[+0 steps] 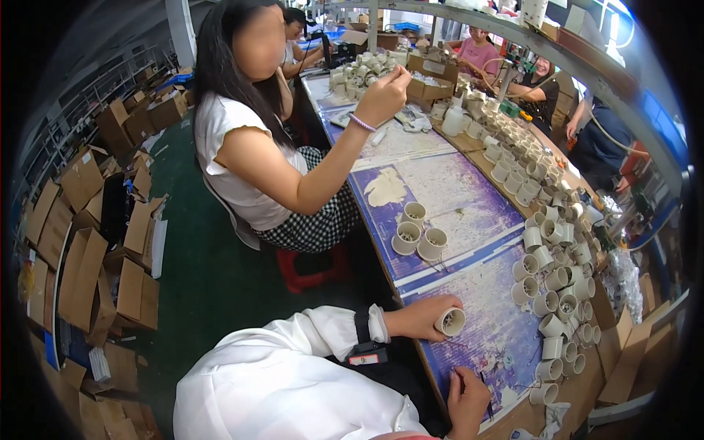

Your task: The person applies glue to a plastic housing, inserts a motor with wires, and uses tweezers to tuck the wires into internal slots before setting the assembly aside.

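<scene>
The cream cup (453,324) was above the near edge of the purple work mat (480,279), tilted with its mouth toward the camera and small pieces inside, too small to identify; the left hand (425,317) had its fingers clamped on its side, partly hidden behind it. The right hand (468,400) was low over the mat, thumb and forefinger near each other, beside a thin dark rod (485,400); whether the fingers gripped it could not be told, and the lower picture edge cut off the forearm. On the left wrist a dark band (363,326) held a small tag (365,359) whose marking was too small to read. Beyond, three similar cups (406,238) stood grouped on the mat, and many more cups (546,302) crowded its right side, some tipped over, overlapping one another. Farther off, a co-worker (253,158) raised a hand (385,97) with fingertips together, their contents unclear. Open cartons (81,275) filled the far left, any print on them illegible
</scene>
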### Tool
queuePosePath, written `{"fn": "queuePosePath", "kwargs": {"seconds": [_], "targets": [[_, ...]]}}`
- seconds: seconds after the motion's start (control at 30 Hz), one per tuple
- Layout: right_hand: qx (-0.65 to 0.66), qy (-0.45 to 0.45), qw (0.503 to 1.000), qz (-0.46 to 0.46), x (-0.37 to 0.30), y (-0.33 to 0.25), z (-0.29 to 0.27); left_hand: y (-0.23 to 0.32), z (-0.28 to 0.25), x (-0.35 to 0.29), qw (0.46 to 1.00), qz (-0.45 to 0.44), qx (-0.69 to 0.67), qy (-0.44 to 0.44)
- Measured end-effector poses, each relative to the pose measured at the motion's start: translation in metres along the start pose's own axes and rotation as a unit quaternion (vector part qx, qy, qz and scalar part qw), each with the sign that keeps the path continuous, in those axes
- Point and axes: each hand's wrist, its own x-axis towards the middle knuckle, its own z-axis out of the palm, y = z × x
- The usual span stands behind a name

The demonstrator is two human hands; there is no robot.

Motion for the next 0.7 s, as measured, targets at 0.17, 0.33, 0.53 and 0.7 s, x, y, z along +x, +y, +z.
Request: {"fn": "queuePosePath", "kwargs": {"seconds": [0.17, 0.33, 0.53, 0.7], "targets": [[-0.031, 0.001, 0.999, -0.025, 0.003, 0.002, -0.002, 0.001, 0.000, 0.000, 1.000, 0.002, -0.001, -0.008], [-0.025, -0.013, 1.000, -0.004, 0.004, 0.008, -0.003, 0.002, -0.002, 0.003, 1.000, 0.000, 0.011, -0.014], [0.002, -0.007, 1.000, 0.010, 0.003, 0.005, -0.003, 0.000, -0.001, 0.001, 1.000, -0.003, 0.003, -0.013], [-0.005, -0.006, 1.000, -0.001, 0.003, 0.009, -0.002, -0.001, 0.000, 0.002, 1.000, 0.000, 0.002, -0.009]]}}
